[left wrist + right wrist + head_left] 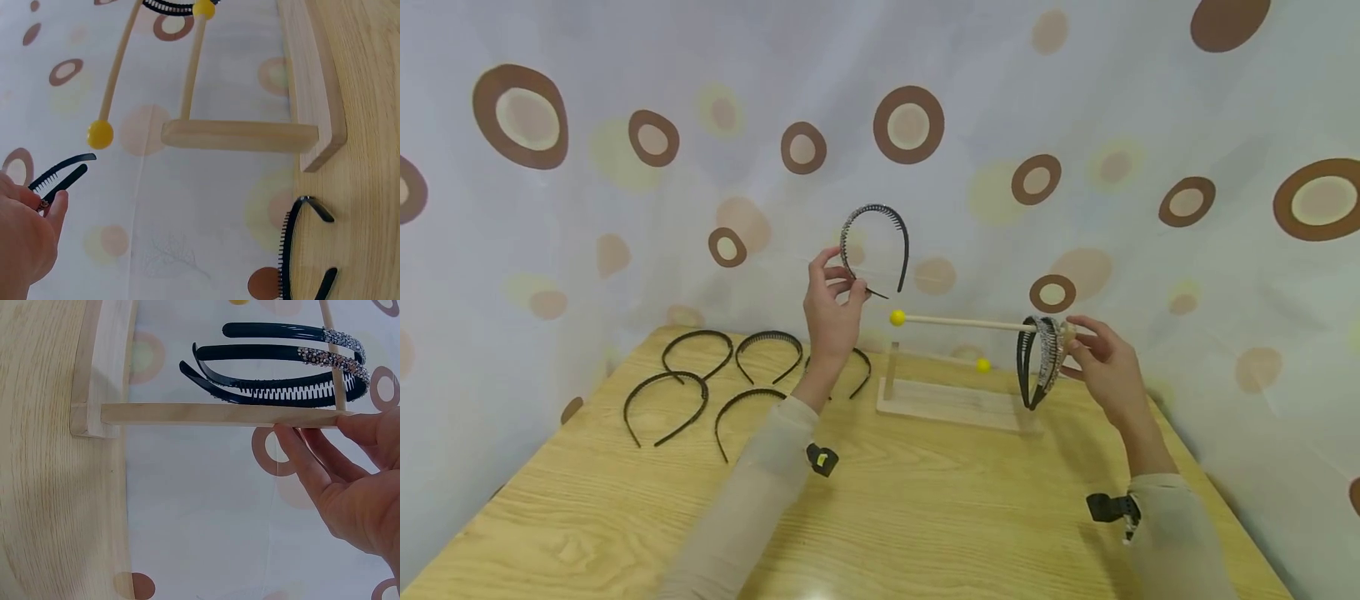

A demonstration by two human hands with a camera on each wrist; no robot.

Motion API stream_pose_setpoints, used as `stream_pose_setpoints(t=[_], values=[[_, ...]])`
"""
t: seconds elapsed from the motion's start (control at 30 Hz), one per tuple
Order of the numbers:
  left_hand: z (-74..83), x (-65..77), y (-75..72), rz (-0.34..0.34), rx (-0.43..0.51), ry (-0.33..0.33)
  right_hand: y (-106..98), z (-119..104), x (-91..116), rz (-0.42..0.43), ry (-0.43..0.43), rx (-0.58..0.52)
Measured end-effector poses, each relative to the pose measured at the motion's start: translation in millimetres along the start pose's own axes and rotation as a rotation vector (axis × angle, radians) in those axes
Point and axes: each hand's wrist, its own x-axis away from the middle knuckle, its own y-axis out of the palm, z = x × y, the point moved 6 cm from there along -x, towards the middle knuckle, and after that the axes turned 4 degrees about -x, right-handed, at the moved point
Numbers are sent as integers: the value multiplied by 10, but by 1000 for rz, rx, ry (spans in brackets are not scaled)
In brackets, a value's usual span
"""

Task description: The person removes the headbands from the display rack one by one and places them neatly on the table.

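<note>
My left hand (pixel 833 312) pinches a black toothed headband (pixel 906 250) with a sparkly side near one of its ends. The headband is held up, its free ends close to the yellow ball (pixel 898 317) that tips the upper rod (pixel 962 322) of a wooden rack (pixel 955 420). Two black headbands with glittering stones (pixel 340 359) hang on that rod, over by its right end. There my right hand (pixel 1108 367) grips the top of the rack's upright post (pixel 219 414) between thumb and fingers. In the left wrist view, the held headband's ends (pixel 75 177) point toward the ball.
Several black headbands lie on the wooden table (pixel 880 517) left of the rack, among them a front one (pixel 703 396) and a rear one (pixel 769 336). A lower rod with its own yellow ball (pixel 983 365) belongs to the rack. Behind stands a patterned curtain (pixel 970 75).
</note>
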Motion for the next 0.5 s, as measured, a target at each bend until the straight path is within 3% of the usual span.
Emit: stream_pose_setpoints(t=[0.27,0.5], values=[[-344,-32,-321,-91,-122,-24,-19,1,-5,9,-16,15],[-334,76,-645,-178,-244,-38,6,5,-5,2,-3,7]])
